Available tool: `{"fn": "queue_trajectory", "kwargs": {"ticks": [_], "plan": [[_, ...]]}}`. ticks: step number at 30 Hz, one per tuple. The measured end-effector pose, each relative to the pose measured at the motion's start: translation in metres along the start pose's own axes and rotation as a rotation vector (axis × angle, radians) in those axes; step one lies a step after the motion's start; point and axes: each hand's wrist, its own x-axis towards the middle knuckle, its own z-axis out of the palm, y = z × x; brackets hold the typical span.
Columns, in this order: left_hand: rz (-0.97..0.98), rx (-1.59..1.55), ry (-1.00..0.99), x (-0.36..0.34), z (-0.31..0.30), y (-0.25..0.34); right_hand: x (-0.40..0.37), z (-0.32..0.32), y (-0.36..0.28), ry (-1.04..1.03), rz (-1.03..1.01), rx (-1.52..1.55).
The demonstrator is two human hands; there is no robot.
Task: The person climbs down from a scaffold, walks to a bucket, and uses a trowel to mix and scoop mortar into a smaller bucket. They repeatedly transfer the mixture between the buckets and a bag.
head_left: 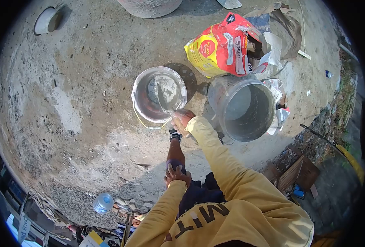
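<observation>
My right hand point(183, 118) is closed around the handle of a trowel at the near right rim of a bucket point(139, 88). The blade of the trowel point(161, 98) reaches down inside this bucket, which has a pale grey residue on its bottom and a wire handle hanging toward me. Lower down, my left hand point(177, 176) rests on my left knee with its fingers apart. To the right of my right hand, a larger bucket point(225, 92) tilts toward me, its inside coated grey.
A red and yellow bag point(219, 49), torn at one end, lies beyond the large bucket. A white container point(47, 21) is at the far left and a big tub point(149, 8) at the top. A clear water jug point(103, 203) stands near stones point(131, 203). Wooden boards point(299, 175) lie right.
</observation>
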Motion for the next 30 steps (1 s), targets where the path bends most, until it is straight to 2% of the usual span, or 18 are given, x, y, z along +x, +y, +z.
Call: {"fn": "queue_trajectory", "kwargs": {"ticks": [1, 4, 6, 8, 9, 10, 12, 13, 15, 17, 20, 22, 24, 26, 28, 30], "plan": [[0.003, 0.005, 0.006, 0.001, 0.001, -0.001, -0.013, 0.006, -0.004, 0.012, -0.078, -0.035], [-0.003, 0.026, 0.000, 0.002, 0.002, 0.000, -0.045, 0.019, -0.011, -0.096, 0.015, 0.017], [-0.011, 0.036, 0.001, 0.000, 0.001, 0.002, -0.046, 0.027, -0.007, -0.130, -0.047, 0.064], [-0.021, 0.045, 0.005, 0.001, 0.001, 0.003, -0.014, 0.030, 0.019, -0.025, -0.174, 0.100], [-0.012, 0.044, 0.018, 0.001, 0.004, 0.002, 0.017, 0.024, 0.038, 0.043, -0.248, -0.093], [0.000, 0.045, 0.030, 0.000, 0.007, 0.003, 0.077, 0.014, 0.083, 0.076, -0.268, -0.052], [-0.003, 0.060, 0.042, 0.001, 0.009, 0.007, 0.044, 0.014, 0.031, 0.120, 0.014, -0.175], [-0.013, 0.069, 0.035, 0.000, 0.009, 0.006, 0.047, 0.011, 0.033, 0.115, 0.011, -0.159], [-0.027, 0.085, 0.020, -0.003, 0.011, 0.009, 0.040, -0.001, 0.048, -0.033, -0.148, -0.143], [-0.014, 0.092, 0.021, -0.002, 0.013, 0.018, 0.020, -0.011, 0.059, -0.004, -0.180, -0.091], [-0.021, 0.122, 0.045, -0.002, 0.019, 0.022, -0.067, -0.027, 0.052, 0.035, -0.246, 0.017], [-0.017, 0.152, 0.045, -0.004, 0.019, 0.028, -0.123, -0.056, 0.059, -0.017, -0.241, 0.075], [-0.026, 0.163, 0.045, -0.006, 0.017, 0.035, -0.181, -0.081, 0.053, 0.112, -0.295, 0.063], [-0.040, 0.168, 0.047, -0.008, 0.019, 0.042, -0.209, -0.112, 0.063, 0.350, -0.327, -0.144], [-0.033, 0.178, 0.064, -0.008, 0.021, 0.044, -0.203, -0.146, 0.069, 0.566, -0.260, -0.312], [-0.054, 0.198, 0.069, -0.013, 0.018, 0.050, -0.161, -0.185, 0.068, 0.702, -0.176, -0.465]]}}
